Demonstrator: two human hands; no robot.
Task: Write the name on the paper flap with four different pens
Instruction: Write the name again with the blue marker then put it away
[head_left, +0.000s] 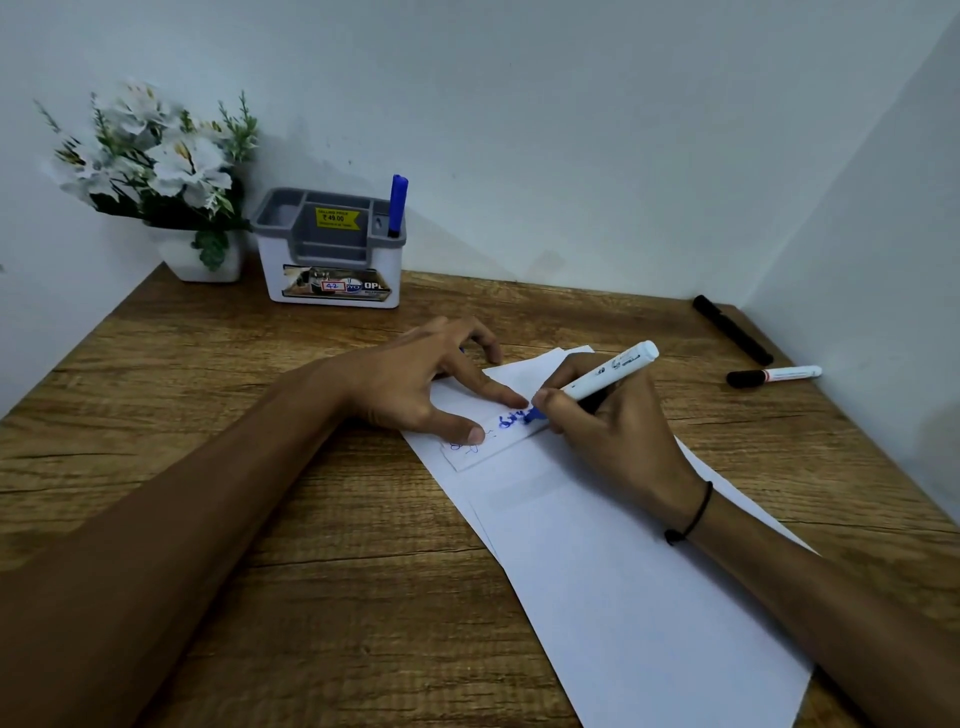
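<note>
Wooden desk (260, 467), right hand (618, 441) gripping white marker (608, 371), left hand (421, 384) pressing paper flap (493, 441)

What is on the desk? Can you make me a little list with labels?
Right hand: holds a white marker with a blue tip, writing
Left hand: fingers press down on the paper flap
Flap: blue writing on it
Paper sheet: white, under the flap
Desk right side: black pen and a white marker with black cap, lying flat
Pen holder: grey and white, one blue pen standing in it
Back left corner: white flowers in a pot
</note>
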